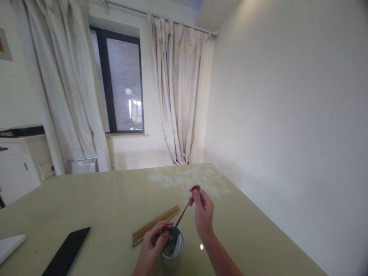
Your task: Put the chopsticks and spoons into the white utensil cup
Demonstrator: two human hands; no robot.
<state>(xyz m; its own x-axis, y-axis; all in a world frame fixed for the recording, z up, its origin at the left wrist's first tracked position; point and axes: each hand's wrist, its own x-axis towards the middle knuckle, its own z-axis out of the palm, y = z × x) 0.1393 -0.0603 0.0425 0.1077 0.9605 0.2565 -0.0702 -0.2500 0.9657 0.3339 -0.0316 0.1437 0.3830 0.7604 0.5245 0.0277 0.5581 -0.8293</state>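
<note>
My right hand (203,209) pinches the reddish-brown bowl of a long-handled spoon (184,215). Its thin handle slants down to the mouth of a grey, round cup (179,249). At the cup's left rim, my left hand (155,243) is closed with thumb and fingers on a second dark spoon (165,229), whose lower part seems to lie inside the cup. Part of that spoon is hidden by the fingers. Just behind my left hand, a bundle of light-brown chopsticks (158,223) lies slantwise on the table.
The glossy greenish table (109,199) has a pale floral pattern near its far edge. A black flat tablet-like device (67,253) lies at the left, and a white object (11,245) beyond it. A wall (287,115) runs along the right side; curtains (181,84) hang behind.
</note>
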